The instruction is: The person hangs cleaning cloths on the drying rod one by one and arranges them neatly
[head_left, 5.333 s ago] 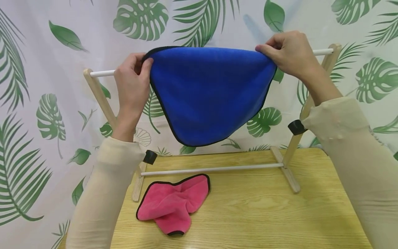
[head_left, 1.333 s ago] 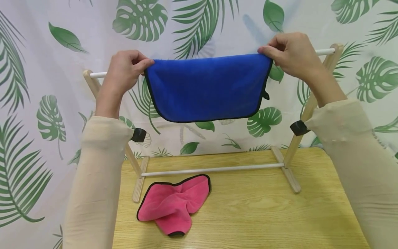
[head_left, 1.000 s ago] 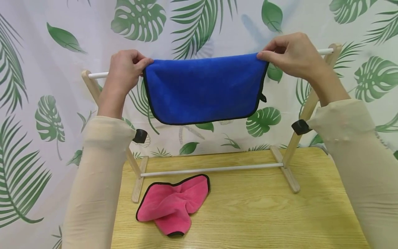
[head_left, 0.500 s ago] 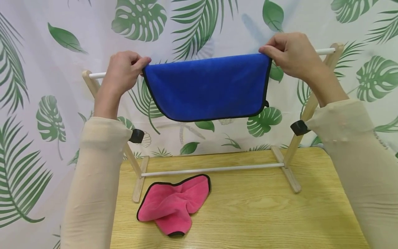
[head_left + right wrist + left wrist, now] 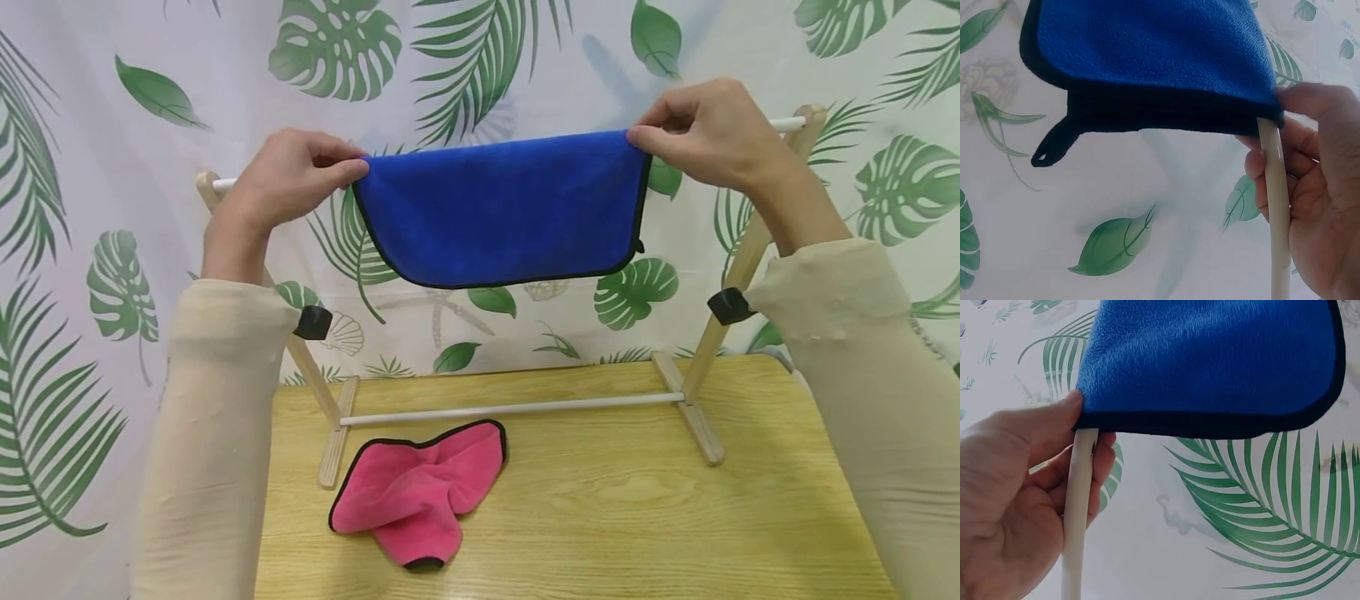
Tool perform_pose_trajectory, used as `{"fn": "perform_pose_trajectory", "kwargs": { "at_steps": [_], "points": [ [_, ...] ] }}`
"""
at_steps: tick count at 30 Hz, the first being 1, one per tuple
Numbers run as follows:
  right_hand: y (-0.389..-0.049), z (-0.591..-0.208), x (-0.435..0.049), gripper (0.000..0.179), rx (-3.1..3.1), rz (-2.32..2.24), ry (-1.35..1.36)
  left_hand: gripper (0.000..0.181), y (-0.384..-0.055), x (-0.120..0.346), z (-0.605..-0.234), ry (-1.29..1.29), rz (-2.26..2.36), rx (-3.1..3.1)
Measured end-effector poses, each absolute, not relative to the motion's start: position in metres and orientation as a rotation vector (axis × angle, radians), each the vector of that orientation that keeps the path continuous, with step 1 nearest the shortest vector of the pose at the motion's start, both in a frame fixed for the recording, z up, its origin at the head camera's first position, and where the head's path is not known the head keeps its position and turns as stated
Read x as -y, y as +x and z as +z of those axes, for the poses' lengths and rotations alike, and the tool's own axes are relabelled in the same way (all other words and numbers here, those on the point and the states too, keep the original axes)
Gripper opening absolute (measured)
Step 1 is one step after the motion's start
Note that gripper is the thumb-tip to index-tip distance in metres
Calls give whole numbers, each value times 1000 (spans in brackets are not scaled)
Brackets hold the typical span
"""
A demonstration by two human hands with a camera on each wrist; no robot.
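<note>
A blue towel (image 5: 502, 212) with black edging hangs draped over the white top rod (image 5: 1277, 206) of a wooden rack. In the head view my left hand (image 5: 288, 179) pinches the towel's upper left corner at the rod. The left wrist view shows that thumb on the cloth and the other fingers behind the rod (image 5: 1075, 512). At the upper right corner, my right hand (image 5: 712, 137) holds the cloth against the rod between thumb and fingers. A small black loop (image 5: 1050, 147) sticks out from the towel's right edge. Cloth behind the rod is mostly hidden.
A crumpled pink towel (image 5: 427, 487) with black edging lies on the wooden table (image 5: 637, 517), near the rack's left foot (image 5: 339, 433). A lower white rod (image 5: 517, 408) joins the feet. Behind the rack hangs a leaf-patterned curtain (image 5: 480, 50).
Since the first frame the towel's front has become shorter and its lower edge more level, draped over the rod. Lately my left wrist has shifted left and lowered; the right hand barely moved.
</note>
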State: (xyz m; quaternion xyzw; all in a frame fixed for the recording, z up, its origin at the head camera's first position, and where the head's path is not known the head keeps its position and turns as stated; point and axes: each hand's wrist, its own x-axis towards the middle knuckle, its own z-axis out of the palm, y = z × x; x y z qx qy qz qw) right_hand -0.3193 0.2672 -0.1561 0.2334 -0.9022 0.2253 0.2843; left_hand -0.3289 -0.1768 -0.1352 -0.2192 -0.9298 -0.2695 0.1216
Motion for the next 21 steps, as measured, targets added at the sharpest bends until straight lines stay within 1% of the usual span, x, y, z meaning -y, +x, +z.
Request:
{"fn": "perform_pose_trajectory", "kwargs": {
  "at_steps": [6,12,16,21],
  "points": [
    [-320,-156,-267,25,2391,612,646,30,-330,174,-139,-635,-842,2636],
    [-321,-154,-269,23,2392,590,672,34,-333,168,-136,-544,-796,2652],
    [-321,-155,-268,23,2385,591,674,34,-334,164,-137,-474,-838,2640],
    [-321,-155,-265,23,2387,622,658,36,-334,167,-140,-448,-825,2629]
  ]
}}
